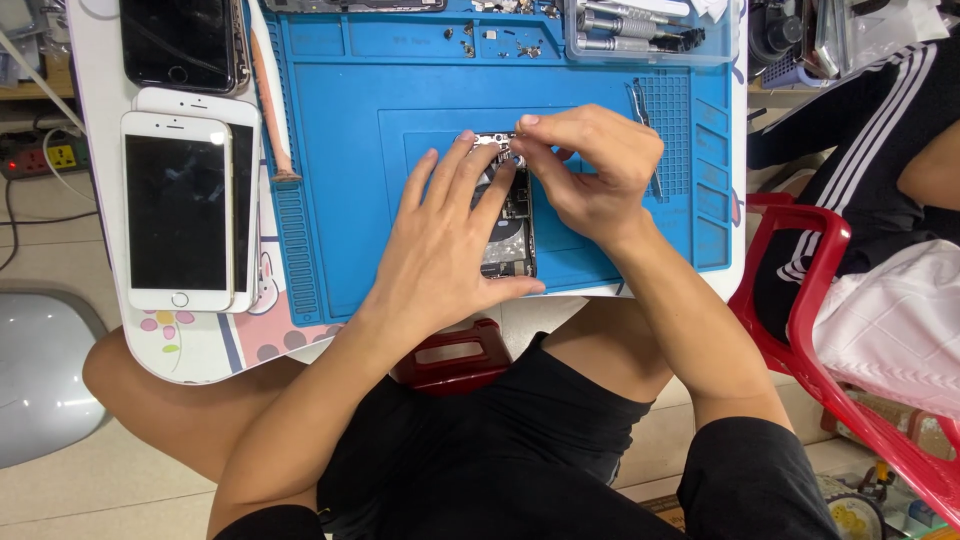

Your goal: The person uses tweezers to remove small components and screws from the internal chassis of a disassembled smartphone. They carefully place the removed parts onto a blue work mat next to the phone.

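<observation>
Opened phone (512, 235), internals up, lies on the blue work mat (640, 250) near the mat's front edge, roughly centred.

Left hand (450, 240): lies flat, fingers spread over the phone body, thumb along its front end. It presses the phone down rather than grasping it.

Right hand (590, 170): thumb and forefinger pinched together at the phone's far end, on something very small. The part itself is too small to identify.

Far edge of mat: loose screws (470, 40) in shallow trays, clear tool case (640, 30) at the far right corner. Tweezers (645, 125) lie just right of the right hand. Two white phones (185, 210), stacked, and a dark phone (180, 45) sit along the table's left edge.

Judgement: for fine work here, keep the left palm's pressure even so the phone cannot slide, and move only the right fingertips, lifting straight up and not sideways.
</observation>
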